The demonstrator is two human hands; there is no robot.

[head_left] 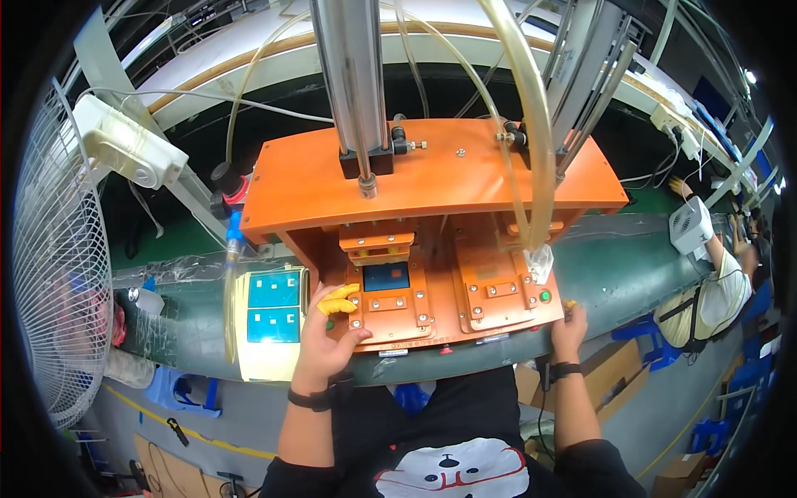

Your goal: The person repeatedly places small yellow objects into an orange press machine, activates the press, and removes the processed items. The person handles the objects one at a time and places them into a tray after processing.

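Observation:
An orange press fixture (432, 178) stands in front of me on a green conveyor belt (614, 274). A small blue rectangular part (387, 275) lies in the fixture's nest under the press head. My left hand (326, 332), with yellow finger cots on the fingertips, rests at the fixture's left front corner beside a green button; it holds nothing that I can see. My right hand (569, 326) rests at the right front corner, near another green button (545, 295). Both wrists wear black bands.
A cream tray (270, 311) with two blue parts sits left of the fixture. A white fan (58, 257) stands at far left. Clear hoses and a steel cylinder (353, 83) rise above the press. Another person (718, 290) sits at the right along the belt.

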